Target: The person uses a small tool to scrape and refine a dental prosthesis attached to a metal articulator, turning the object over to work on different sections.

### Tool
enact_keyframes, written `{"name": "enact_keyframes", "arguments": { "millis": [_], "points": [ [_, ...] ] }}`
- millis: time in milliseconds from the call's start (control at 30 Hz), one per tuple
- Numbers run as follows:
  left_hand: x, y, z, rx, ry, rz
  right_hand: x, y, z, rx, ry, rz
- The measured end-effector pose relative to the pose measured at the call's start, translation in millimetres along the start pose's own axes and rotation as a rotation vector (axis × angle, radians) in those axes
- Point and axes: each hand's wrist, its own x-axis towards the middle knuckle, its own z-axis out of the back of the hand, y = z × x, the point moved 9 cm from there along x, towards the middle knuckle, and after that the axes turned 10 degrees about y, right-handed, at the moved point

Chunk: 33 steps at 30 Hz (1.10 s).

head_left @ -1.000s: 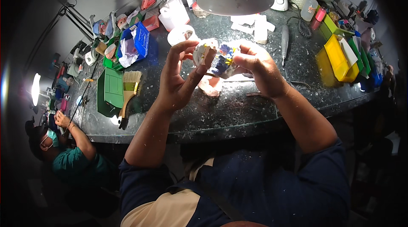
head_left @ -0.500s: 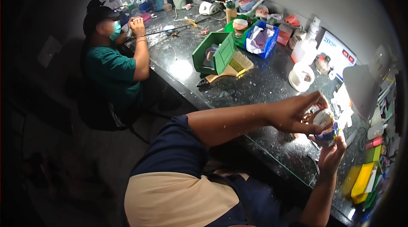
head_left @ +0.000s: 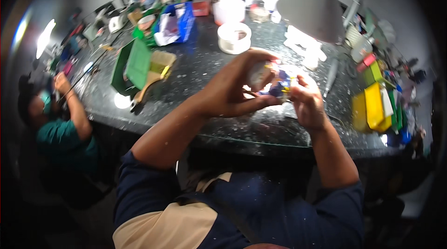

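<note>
Over the dark speckled bench, my left hand [head_left: 228,88] curves around one side of a rounded plaster model [head_left: 280,83] with blue-purple and yellow parts. My right hand [head_left: 308,102] pinches its other side with the fingertips. Bright lamp light and my fingers hide much of the model, so its finer shape cannot be made out. Both hands are closed on it, above the bench top. Just beyond my left hand stands a round white tub [head_left: 228,45] with something dark inside. A slim grey tool [head_left: 331,77] lies to the right of my right hand.
A grey lamp shade [head_left: 309,11] hangs close beyond my hands. Leftward are a green bin [head_left: 135,65], a wide brush [head_left: 156,69] and a blue bin [head_left: 187,23]. Yellow bins [head_left: 372,102] stand at the right. A co-worker [head_left: 65,132] in green sits far left.
The view has swung to the right, so the bench and co-worker sit further left. Both hands still hold the model, which appears turned, with its blue-purple part beside my right fingers.
</note>
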Motion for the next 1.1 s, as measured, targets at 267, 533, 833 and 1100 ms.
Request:
{"name": "enact_keyframes", "arguments": {
  "millis": [267, 533, 833, 1100],
  "points": [
    [1.7, 11.3, -15.8, -0.132, 0.05, 0.051, -5.2, 8.1, -5.4, 0.066, 0.034, 0.023],
    [0.3, 13.4, -16.3, -0.219, 0.063, 0.144, -3.3, 8.5, -3.7, 0.03, 0.033, 0.013],
    [2.1, 5.3, -19.8, -0.418, 0.053, 0.091, -4.2, 5.7, -3.8, 0.015, 0.025, -0.028],
    [0.0, 11.3, -18.0, -0.342, 0.069, 0.148, -3.6, 3.5, -1.8, 0.014, -0.005, -0.075]
  ]
}}
